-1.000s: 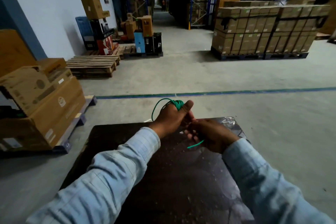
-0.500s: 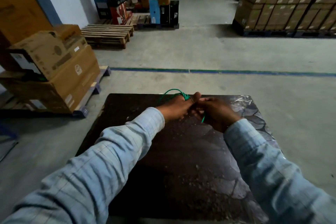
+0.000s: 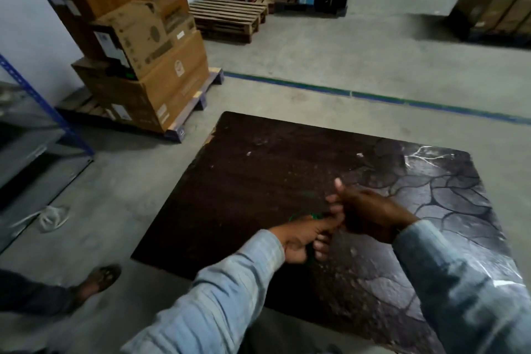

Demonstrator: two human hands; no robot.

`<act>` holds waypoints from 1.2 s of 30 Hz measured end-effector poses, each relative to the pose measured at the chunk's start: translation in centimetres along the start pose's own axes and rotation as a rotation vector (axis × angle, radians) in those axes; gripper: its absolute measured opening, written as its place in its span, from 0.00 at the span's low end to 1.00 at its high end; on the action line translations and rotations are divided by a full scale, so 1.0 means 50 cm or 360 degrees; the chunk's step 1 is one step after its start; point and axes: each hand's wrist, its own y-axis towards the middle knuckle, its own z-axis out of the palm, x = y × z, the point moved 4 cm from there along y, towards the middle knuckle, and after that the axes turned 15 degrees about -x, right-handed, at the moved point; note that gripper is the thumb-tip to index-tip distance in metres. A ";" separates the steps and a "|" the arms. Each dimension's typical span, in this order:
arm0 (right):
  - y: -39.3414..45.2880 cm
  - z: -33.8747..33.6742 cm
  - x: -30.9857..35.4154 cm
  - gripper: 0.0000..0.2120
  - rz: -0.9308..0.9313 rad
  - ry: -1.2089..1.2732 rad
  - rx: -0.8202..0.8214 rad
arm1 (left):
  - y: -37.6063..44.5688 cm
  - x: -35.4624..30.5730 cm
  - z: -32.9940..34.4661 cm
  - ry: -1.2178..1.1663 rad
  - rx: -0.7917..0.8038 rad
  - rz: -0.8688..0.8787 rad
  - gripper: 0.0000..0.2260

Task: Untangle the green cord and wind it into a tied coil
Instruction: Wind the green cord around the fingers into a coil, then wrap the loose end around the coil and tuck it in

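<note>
The green cord (image 3: 311, 215) is almost wholly hidden; only a thin green arc and a small bunch show above my left hand (image 3: 306, 240), which is closed around it over the dark table (image 3: 244, 181). My right hand (image 3: 370, 217) presses against the left one from the right, fingers curled and thumb sticking up. Whether the right hand holds any cord is hidden by the fingers. The frame is blurred.
Stacked cardboard boxes (image 3: 149, 66) sit on a pallet at the left, with a grey metal rack (image 3: 31, 138) nearer. Bare wooden pallets (image 3: 230, 17) lie farther back. A white rope (image 3: 48, 217) lies on the floor. My sandalled foot (image 3: 97, 282) shows at lower left.
The view has tilted down and to the left. Both hands have come closer to me over the table, and far less of the green loop shows above my left hand.
</note>
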 end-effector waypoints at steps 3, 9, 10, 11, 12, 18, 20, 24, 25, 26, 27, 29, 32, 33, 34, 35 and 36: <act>0.020 0.004 -0.015 0.09 -0.0019 0.0223 -0.0143 | -0.001 -0.009 -0.022 -0.0215 0.0112 -0.0145 0.23; 0.093 0.029 -0.124 0.05 -0.0570 -0.1034 -0.0277 | -0.005 -0.103 -0.064 -0.0488 0.0060 -0.0005 0.25; 0.110 0.041 -0.148 0.04 -0.0623 -0.1241 -0.0264 | -0.008 -0.115 -0.067 -0.0491 0.0043 0.0017 0.25; 0.136 0.054 -0.182 0.09 -0.0636 -0.1342 -0.0261 | -0.011 -0.126 -0.071 -0.0488 0.0032 0.0031 0.25; 0.139 0.075 -0.193 0.13 -0.0635 -0.1407 -0.0249 | -0.014 -0.134 -0.075 -0.0483 0.0023 0.0041 0.26; 0.132 0.158 -0.211 0.20 -0.0594 -0.1603 0.0003 | -0.037 -0.170 -0.115 -0.0433 -0.0052 0.0123 0.25; 0.144 0.163 -0.219 0.22 -0.0617 -0.1630 -0.0001 | -0.044 -0.178 -0.131 -0.0428 -0.0084 0.0133 0.25; 0.159 0.164 -0.213 0.16 -0.0464 -0.1566 -0.0093 | -0.045 -0.186 -0.150 -0.0398 -0.0140 0.0132 0.25; 0.160 0.167 -0.211 0.16 -0.0452 -0.1557 -0.0134 | -0.043 -0.186 -0.151 -0.0377 -0.0156 0.0130 0.25; 0.159 0.171 -0.212 0.16 -0.0449 -0.1573 -0.0156 | -0.040 -0.183 -0.152 -0.0359 -0.0176 0.0127 0.25; 0.160 0.175 -0.213 0.17 -0.0457 -0.1602 -0.0158 | -0.036 -0.178 -0.150 -0.0344 -0.0191 0.0118 0.25; 0.153 0.185 -0.214 0.18 -0.0548 -0.1746 -0.0134 | -0.028 -0.165 -0.146 -0.0320 -0.0213 0.0087 0.25; 0.148 0.188 -0.228 0.18 -0.0736 -0.1982 -0.0191 | -0.014 -0.140 -0.143 -0.0234 -0.0285 0.0029 0.25; 0.148 0.189 -0.234 0.18 -0.0811 -0.2040 -0.0213 | -0.009 -0.130 -0.143 -0.0165 -0.0334 0.0018 0.25; 0.148 0.190 -0.241 0.18 -0.0837 -0.2066 -0.0228 | -0.005 -0.120 -0.144 -0.0068 -0.0396 0.0008 0.24; 0.147 0.190 -0.246 0.18 -0.0848 -0.2088 -0.0221 | 0.000 -0.108 -0.146 0.0061 -0.0481 0.0006 0.24; 0.148 0.189 -0.251 0.18 -0.0855 -0.2072 -0.0214 | 0.003 -0.098 -0.148 0.0229 -0.0577 0.0028 0.23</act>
